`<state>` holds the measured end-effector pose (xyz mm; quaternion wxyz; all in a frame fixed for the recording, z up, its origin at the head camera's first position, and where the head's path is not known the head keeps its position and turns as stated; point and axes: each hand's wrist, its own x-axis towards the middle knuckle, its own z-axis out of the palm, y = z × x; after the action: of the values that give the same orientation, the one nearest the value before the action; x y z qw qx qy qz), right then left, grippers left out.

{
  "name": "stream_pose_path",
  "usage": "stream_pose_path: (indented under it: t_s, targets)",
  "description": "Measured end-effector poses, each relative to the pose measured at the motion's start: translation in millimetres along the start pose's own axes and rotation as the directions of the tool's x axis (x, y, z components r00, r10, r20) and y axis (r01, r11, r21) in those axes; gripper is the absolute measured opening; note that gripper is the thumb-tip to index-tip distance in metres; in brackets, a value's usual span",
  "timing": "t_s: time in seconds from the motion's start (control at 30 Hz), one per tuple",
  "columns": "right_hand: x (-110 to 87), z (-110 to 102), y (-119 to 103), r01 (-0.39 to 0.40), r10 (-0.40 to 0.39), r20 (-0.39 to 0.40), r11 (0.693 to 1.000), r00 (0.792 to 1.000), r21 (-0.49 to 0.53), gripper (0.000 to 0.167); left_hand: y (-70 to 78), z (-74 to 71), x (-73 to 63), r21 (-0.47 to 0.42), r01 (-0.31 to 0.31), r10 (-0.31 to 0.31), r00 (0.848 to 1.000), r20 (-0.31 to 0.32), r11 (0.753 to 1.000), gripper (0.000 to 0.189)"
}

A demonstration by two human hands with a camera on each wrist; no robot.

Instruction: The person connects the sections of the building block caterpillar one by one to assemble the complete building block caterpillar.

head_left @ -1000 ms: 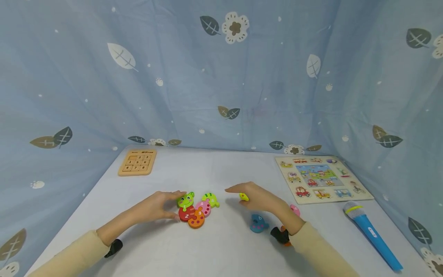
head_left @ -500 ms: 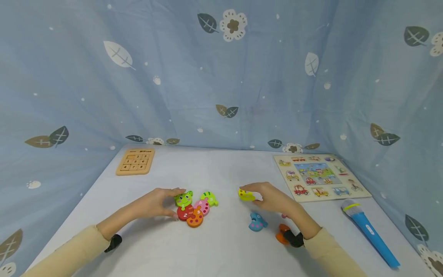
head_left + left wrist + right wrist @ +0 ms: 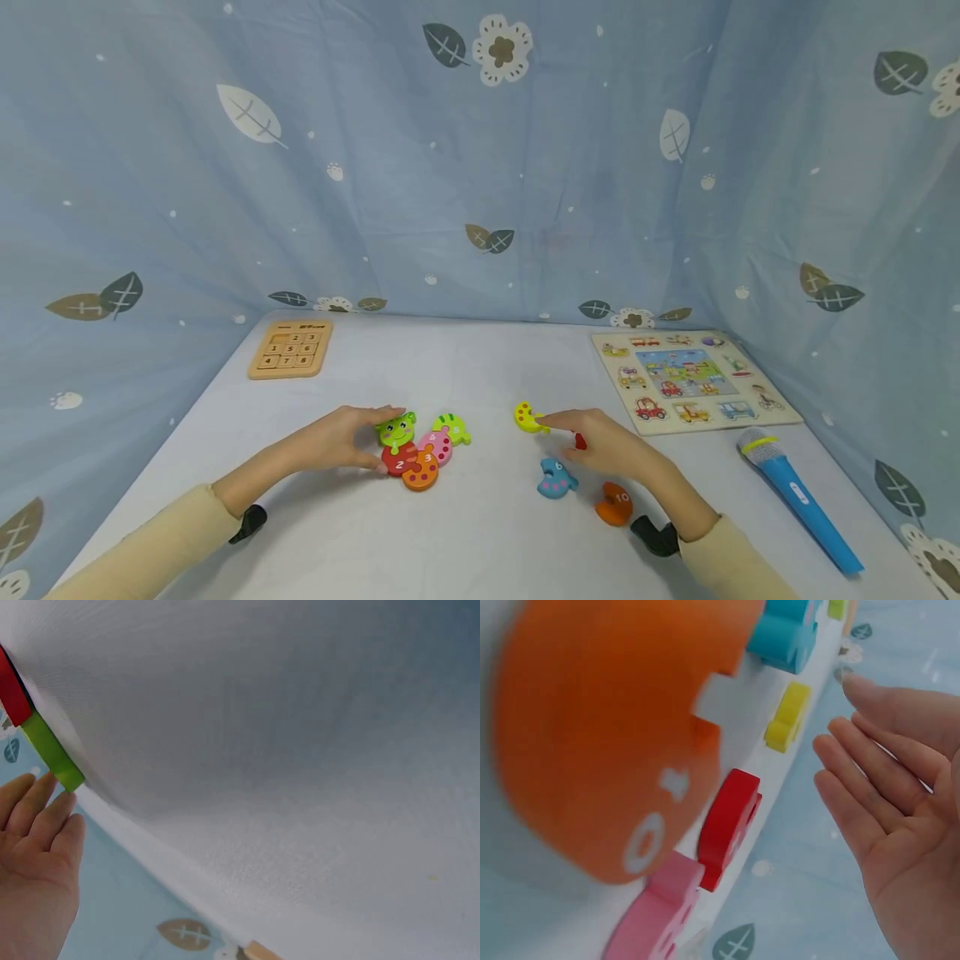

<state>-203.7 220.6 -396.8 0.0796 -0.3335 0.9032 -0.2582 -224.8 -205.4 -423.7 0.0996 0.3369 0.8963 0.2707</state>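
My left hand (image 3: 333,444) spans the left side of a joined number caterpillar puzzle. Its fingertips touch the green smiling head piece (image 3: 396,431), and the thumb lies at the red piece marked 2 (image 3: 398,459). Beyond these sit the orange 3 (image 3: 421,471), pink 4 (image 3: 436,447) and green 5 (image 3: 455,427) pieces. My right hand (image 3: 600,446) hovers with loose, empty fingers just right of a yellow piece (image 3: 527,417). Below it a red piece (image 3: 730,825) is mostly hidden in the head view. A pink piece (image 3: 656,915) shows only in the right wrist view.
A blue piece (image 3: 556,478) and an orange piece marked 10 (image 3: 614,504) lie nearer the person. A wooden number slide puzzle (image 3: 291,350) is at back left. At right are a vehicle picture board (image 3: 693,382) and a blue toy microphone (image 3: 806,504).
My right hand has moved right from above the yellow piece, which now lies uncovered on the table. The orange piece has come into fuller view. My left hand stays at the caterpillar.
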Motion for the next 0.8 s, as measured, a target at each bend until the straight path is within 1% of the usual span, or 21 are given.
stream_pose_path:
  t_s: [0.13, 0.3, 0.53, 0.7, 0.8]
  targets:
    - [-10.0, 3, -1, -0.018, 0.018, 0.015, 1.0, 1.0, 0.008, 0.044, 1.3, -0.3, -0.3, -0.002, -0.004, 0.004, 1.0, 0.008, 1.0, 0.083]
    - [-19.3, 9, -5, -0.026, 0.026, 0.018, 1.0, 1.0, -0.011, 0.052, 1.9, 0.1, -0.5, 0.002, -0.003, 0.003, 1.0, 0.005, 1.0, 0.083]
    - [-24.1, 21, -9, -0.096, 0.097, 0.035, 0.995, 0.995, -0.039, 0.059, 1.6, 1.9, -1.4, -0.006, 0.008, -0.008, 1.0, -0.002, 1.0, 0.083]
    - [-23.3, 28, -14, -0.133, 0.133, 0.006, 0.991, 0.991, -0.025, 0.057, 1.5, 3.4, -1.6, -0.006, 0.012, -0.013, 1.0, -0.011, 1.0, 0.083]
    - [-22.2, 31, -19, -0.171, 0.17, -0.016, 0.985, 0.985, -0.034, 0.056, 1.9, 4.4, -1.9, -0.005, 0.011, -0.011, 1.0, -0.015, 1.0, 0.083]
